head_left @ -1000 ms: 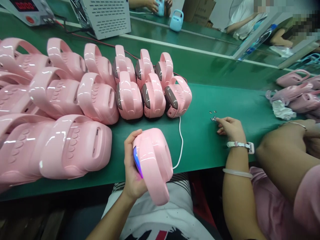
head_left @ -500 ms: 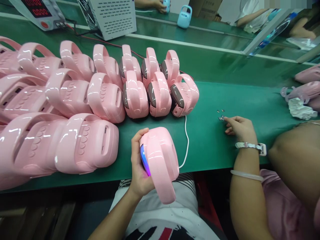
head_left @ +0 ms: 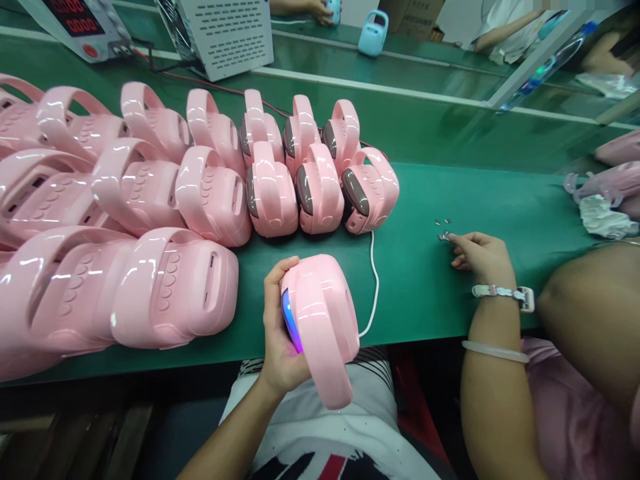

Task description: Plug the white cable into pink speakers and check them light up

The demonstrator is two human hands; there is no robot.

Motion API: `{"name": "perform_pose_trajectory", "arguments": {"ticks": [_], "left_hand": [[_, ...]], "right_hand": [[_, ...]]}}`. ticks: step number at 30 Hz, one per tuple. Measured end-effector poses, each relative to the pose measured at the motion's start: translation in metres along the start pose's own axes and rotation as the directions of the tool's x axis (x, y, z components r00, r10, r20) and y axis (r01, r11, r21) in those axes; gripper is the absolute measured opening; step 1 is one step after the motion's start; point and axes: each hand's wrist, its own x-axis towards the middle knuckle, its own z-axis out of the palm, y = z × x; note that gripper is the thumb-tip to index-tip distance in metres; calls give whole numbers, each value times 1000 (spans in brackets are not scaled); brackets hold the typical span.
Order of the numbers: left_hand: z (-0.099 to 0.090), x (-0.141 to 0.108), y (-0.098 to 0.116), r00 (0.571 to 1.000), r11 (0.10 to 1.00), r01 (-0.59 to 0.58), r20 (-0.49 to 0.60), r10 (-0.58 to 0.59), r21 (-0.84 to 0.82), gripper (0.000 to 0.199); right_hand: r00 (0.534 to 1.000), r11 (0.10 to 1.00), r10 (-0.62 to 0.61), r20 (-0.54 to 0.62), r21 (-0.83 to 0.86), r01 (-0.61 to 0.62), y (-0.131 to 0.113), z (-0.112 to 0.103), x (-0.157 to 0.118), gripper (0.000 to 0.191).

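Note:
My left hand [head_left: 280,333] is wrapped round a pink portable speaker [head_left: 327,313] with a loop handle. Its front panel [head_left: 291,320] glows blue and purple toward my palm. A white cable [head_left: 376,287] passes out of sight behind the speaker's right edge; where it ends is hidden. My right hand [head_left: 480,257], with a watch [head_left: 525,299] on its wrist, rests on the green bench at the right. Its fingertips are pinched at a few tiny dark flat pieces [head_left: 443,236]; whether one is between them is too small to tell. Two similar pieces [head_left: 443,221] lie just beyond.
Rows of pink speakers [head_left: 173,280] fill the bench's left and middle. Behind them stand a power supply [head_left: 80,27] and a grey vented box [head_left: 227,37]. Crumpled white paper [head_left: 605,217] lies far right, near a neighbour's arm [head_left: 590,320]. A blue speaker [head_left: 373,33] stands across the divider.
Hardly anything differs. The whole view shifts very slightly; both hands keep their places, and the speaker stays in my left hand with its panel lit.

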Motion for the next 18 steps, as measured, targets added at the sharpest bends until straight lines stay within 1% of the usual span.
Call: {"name": "perform_pose_trajectory", "arguments": {"ticks": [3, 8, 10, 13, 16, 18], "left_hand": [[0, 0, 0, 1000, 1000, 7, -10, -7, 7, 76], [1, 0, -2, 1000, 1000, -9, 8, 9, -5, 76], [1, 0, -3, 1000, 1000, 0, 2, 0, -9, 77], [-2, -1, -3, 999, 999, 34, 17, -34, 1, 79], [-6, -7, -2, 997, 997, 69, 28, -70, 19, 75], [-3, -9, -6, 995, 995, 95, -1, -95, 6, 74]], "right_hand": [[1000, 1000, 1, 0, 4, -1, 0, 0, 0, 24], [1000, 1000, -6, 1, 17, 6, 1, 0, -1, 24], [1000, 1000, 3, -3, 22, -3, 2, 1, 1, 24], [1000, 999, 11, -1, 41, -11, 5, 2, 7, 24], [1000, 999, -9, 21, 50, 8, 6, 3, 10, 24], [997, 998, -46, 60, 47, 43, 7, 2, 6, 27]]}}
